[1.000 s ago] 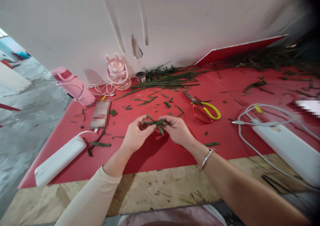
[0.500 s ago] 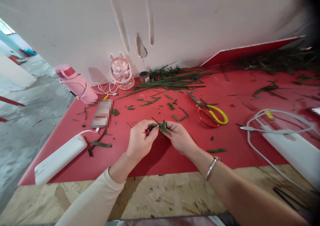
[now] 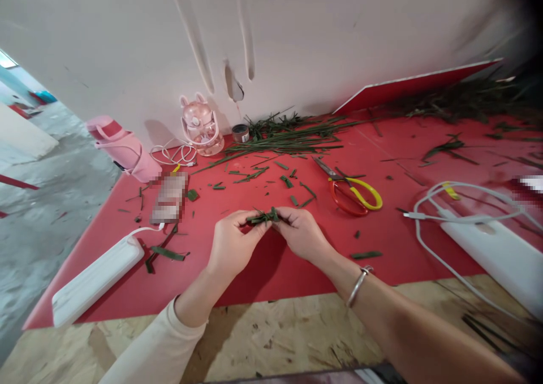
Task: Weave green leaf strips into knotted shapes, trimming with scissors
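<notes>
A small woven piece of green leaf strips (image 3: 263, 217) is held between my two hands, over the red tabletop (image 3: 271, 276). My left hand (image 3: 233, 240) pinches its left end between thumb and fingers. From the other side, my right hand (image 3: 302, 231) grips the right end with its fingertips; a silver bangle circles that wrist. Beyond the hands lie cut leaf scraps (image 3: 287, 181). Scissors (image 3: 354, 192) with one yellow and one red handle rest to the right. Part of the leaf piece is hidden by my fingers.
Long green leaf blades (image 3: 292, 138) lie along the wall. At the left stand a pink bottle (image 3: 125, 149), a clear pink jug (image 3: 202, 126) and a small tin (image 3: 240, 133). A white power bank (image 3: 99, 279) lies left, a white cable (image 3: 424, 225) and white box (image 3: 496, 259) right.
My fingers have shifted slightly on the leaf piece, and more of its left part shows now. The whole view has moved a little; the things on the table stay put.
</notes>
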{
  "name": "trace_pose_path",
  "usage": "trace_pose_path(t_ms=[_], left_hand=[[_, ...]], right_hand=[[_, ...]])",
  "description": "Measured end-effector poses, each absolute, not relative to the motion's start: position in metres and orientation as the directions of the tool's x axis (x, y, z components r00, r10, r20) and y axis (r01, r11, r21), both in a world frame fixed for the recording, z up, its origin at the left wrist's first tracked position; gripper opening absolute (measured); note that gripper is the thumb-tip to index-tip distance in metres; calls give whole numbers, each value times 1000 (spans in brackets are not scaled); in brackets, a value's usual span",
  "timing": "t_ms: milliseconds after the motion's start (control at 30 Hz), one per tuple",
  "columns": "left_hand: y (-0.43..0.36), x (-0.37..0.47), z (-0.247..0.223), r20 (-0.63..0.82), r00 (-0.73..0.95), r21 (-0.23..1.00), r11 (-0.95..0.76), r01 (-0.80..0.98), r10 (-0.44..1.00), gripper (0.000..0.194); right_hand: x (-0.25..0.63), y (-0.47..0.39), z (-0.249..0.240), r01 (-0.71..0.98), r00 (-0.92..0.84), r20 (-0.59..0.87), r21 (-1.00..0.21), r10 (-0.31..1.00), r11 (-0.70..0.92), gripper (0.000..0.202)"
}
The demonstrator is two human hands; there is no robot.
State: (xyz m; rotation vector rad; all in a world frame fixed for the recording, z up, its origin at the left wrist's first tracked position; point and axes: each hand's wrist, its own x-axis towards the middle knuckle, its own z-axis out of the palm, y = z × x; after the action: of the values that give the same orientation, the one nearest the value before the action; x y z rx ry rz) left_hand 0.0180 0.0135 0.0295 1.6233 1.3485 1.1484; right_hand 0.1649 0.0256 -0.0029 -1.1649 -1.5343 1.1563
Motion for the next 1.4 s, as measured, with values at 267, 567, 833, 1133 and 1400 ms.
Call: trace_pose_path(t_ms=[267, 567, 833, 1133, 1400], left_hand=[[16, 18, 28, 132, 92, 960, -151, 235, 987, 11], [19, 18, 21, -59, 86, 996, 53, 76, 995, 15], [15, 20, 26, -79, -75, 975, 93, 204, 994, 18], [11, 20, 32, -44, 91, 985, 28, 173, 995, 20], [14, 24, 26, -72, 51, 996, 74, -48, 996, 21]], right_hand=[[169, 23, 2, 224, -225, 128, -958, 966, 179, 17], [168, 26, 5, 108, -230, 6, -994, 973, 32, 13], [165, 23, 0, 154, -157, 66, -984, 985, 91, 14], [168, 30, -6, -80, -190, 24, -997, 981, 9, 15], [164, 29, -8, -33, -135, 60, -998, 989, 57, 16]])
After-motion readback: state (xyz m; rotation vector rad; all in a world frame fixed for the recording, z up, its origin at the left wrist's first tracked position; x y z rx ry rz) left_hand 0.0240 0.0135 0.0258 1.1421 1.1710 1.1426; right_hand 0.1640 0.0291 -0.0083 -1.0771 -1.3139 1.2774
